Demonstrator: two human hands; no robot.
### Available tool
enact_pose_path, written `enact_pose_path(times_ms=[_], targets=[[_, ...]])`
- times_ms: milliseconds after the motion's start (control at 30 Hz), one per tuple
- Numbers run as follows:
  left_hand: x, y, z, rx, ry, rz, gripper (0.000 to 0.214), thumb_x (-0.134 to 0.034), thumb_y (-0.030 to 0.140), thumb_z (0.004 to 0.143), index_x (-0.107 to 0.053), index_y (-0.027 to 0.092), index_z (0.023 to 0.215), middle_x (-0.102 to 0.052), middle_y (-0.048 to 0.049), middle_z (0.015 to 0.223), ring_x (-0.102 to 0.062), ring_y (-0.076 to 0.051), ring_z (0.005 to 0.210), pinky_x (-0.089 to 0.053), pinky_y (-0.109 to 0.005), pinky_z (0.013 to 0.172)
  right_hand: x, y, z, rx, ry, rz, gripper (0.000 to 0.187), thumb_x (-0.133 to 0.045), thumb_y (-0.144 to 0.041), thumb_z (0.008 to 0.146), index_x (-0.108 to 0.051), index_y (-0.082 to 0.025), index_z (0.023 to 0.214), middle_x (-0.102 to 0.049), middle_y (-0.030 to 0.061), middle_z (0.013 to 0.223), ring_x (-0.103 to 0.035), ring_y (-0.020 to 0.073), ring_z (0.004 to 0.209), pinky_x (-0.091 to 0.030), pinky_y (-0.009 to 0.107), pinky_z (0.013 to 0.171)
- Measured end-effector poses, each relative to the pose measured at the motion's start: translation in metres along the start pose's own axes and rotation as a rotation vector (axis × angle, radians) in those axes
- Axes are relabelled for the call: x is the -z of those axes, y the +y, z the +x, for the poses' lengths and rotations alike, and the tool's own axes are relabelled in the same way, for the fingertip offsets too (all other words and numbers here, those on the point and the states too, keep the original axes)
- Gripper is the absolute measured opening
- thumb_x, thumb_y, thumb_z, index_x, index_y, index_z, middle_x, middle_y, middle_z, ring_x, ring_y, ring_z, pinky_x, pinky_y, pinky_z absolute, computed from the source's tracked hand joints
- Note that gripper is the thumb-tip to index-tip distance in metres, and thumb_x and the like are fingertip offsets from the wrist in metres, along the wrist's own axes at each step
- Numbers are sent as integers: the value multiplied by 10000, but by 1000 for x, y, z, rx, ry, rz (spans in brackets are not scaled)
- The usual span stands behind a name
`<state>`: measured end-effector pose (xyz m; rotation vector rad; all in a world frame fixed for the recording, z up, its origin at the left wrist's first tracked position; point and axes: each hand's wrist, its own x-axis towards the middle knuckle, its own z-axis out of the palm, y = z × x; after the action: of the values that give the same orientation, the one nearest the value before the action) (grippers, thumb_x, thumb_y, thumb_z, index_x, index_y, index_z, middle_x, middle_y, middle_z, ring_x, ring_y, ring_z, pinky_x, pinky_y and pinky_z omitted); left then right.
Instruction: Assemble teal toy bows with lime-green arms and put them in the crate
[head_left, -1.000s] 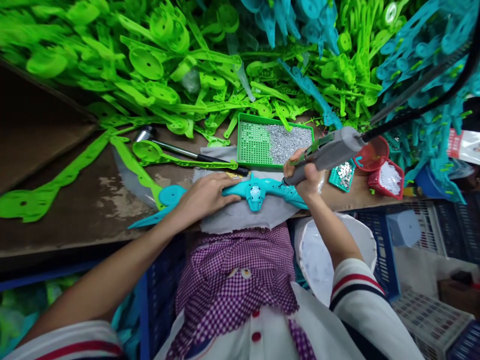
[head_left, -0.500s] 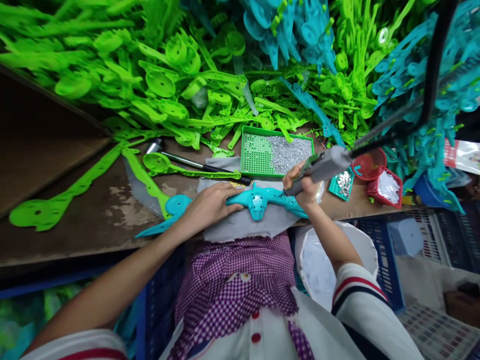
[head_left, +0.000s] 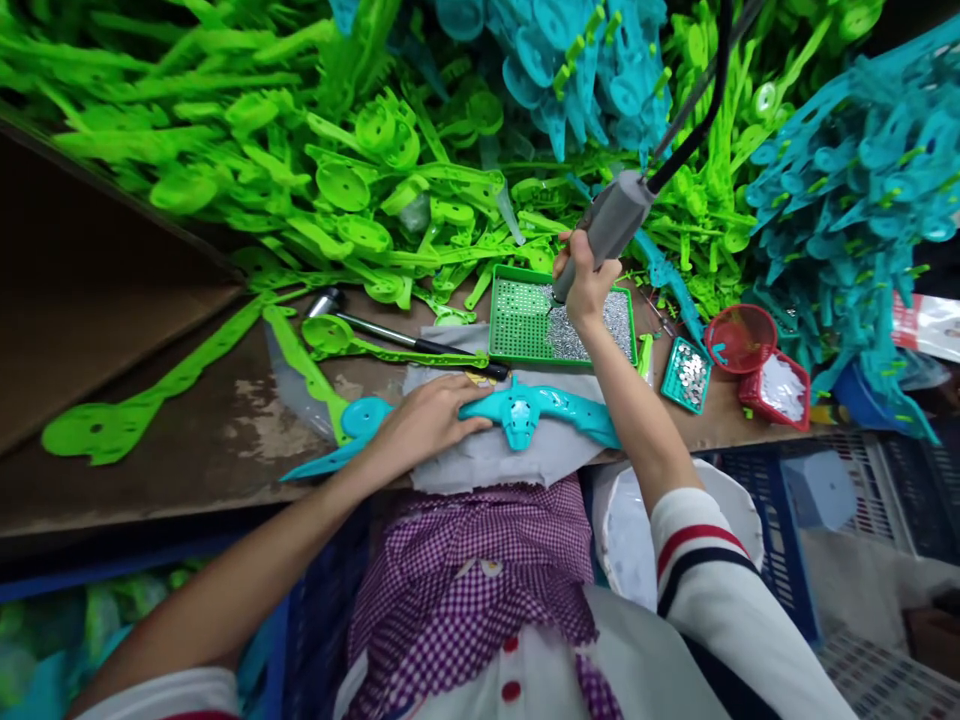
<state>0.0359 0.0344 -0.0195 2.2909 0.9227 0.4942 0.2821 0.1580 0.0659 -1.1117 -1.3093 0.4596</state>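
Right hand point(head_left: 583, 285) lifted the screwdriver point(head_left: 609, 222) — tip over the green tray point(head_left: 517, 318).

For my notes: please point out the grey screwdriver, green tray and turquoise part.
grey screwdriver point(head_left: 619, 210): head view, barrel.
green tray point(head_left: 517, 320): head view, bare left half.
turquoise part point(head_left: 523, 413): head view, middle.

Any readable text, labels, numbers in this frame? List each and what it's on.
No text is readable.
Red print on the white packet at the right edge: too blurred.
Marks on the yellow scrap by the left hand: too small.
No lettering shows on the grey screwdriver in the right hand or the teal part.
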Motion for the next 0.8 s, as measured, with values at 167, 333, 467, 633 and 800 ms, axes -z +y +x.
enact_pose_path(times_ms=[167,333,467,633,800], targets=[[0,-1,0,-6,6,-16,518,-649,517,908,-647,279,1368,-705,-93,1211,-646,-286,1142,-522,-427,1000,3,6,0,44,-13,-36,513,-417,-698,927,-616,-237,822,-455,-33,600,-589,162,531,-577,399,598],[0,0,-1,-2,5,-14,513,-647,517,913,-657,262,1358,-701,-99,1218,-639,-295,1155,-511,-434,1015,3,7,-1,18,-18,-10,535,-409,-708,928,-612,-228,810,-469,-29,614,-647,179,594,-599,431,651],[-1,0,0,8,-4,-13,529,-651,529,906,-651,268,1366,-704,-101,1206,-646,-296,1131,-514,-439,1000,4,4,-1,-7,-21,-16,562,-416,-740,911,-634,-226,853,-487,-25,628,-638,174,593,-585,405,633],[1,0,1,15,-17,-6,532,-647,531,906,-649,267,1368,-699,-104,1222,-642,-300,1144,-513,-438,998,15,-24,1,15,31,-4,619,-434,-815,847,-647,-242,947,-488,-35,628,-608,146,551,-529,323,561],[3,3,0,29,-27,8,546,-626,535,917,-626,271,1395,-690,-105,1232,-640,-303,1140,-515,-436,986,40,-78,-43,-33,19,253,511,-532,-766,829,-636,-267,860,-432,-66,504,-473,110,402,-385,264,420]])
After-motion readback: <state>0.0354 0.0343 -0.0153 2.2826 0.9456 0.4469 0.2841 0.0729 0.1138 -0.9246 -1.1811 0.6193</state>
